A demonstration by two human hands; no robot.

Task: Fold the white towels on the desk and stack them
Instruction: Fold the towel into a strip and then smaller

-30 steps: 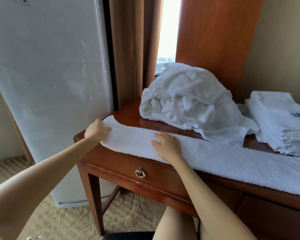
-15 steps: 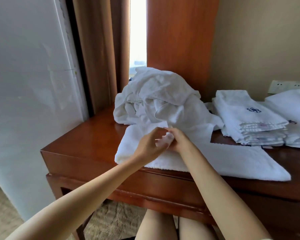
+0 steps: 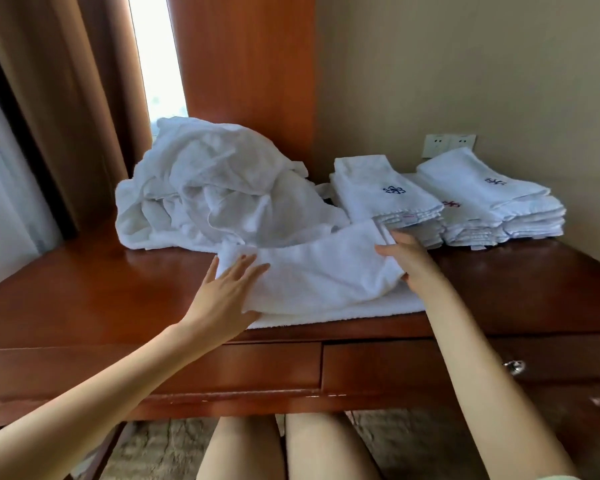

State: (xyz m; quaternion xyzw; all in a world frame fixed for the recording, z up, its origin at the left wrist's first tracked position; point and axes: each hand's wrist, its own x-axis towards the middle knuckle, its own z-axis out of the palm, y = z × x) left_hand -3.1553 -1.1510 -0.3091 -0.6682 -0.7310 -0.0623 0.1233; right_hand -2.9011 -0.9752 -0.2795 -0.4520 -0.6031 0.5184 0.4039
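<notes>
A white towel (image 3: 319,275) lies doubled over near the front edge of the wooden desk (image 3: 84,292). My left hand (image 3: 226,292) rests flat on its left end, fingers straight. At the towel's right end my right hand (image 3: 406,254) holds the upper layer's edge, the thumb under the cloth. Behind the towel sits a crumpled heap of white towels (image 3: 215,192). Two stacks of folded towels with embroidered marks stand at the back right, the nearer stack (image 3: 385,195) just behind my right hand and the farther stack (image 3: 489,202) by the wall.
A tall wooden panel (image 3: 243,64) and brown curtains (image 3: 56,98) rise behind the desk's left half. A wall socket (image 3: 447,144) sits above the farther stack. Drawers with a metal handle (image 3: 515,366) run under the desktop. My knees show below the desk.
The towel's left end has been carried right and laid over the rest, halving its length. My hands, which met at the middle, now sit apart at the two ends. The view has swung right.
</notes>
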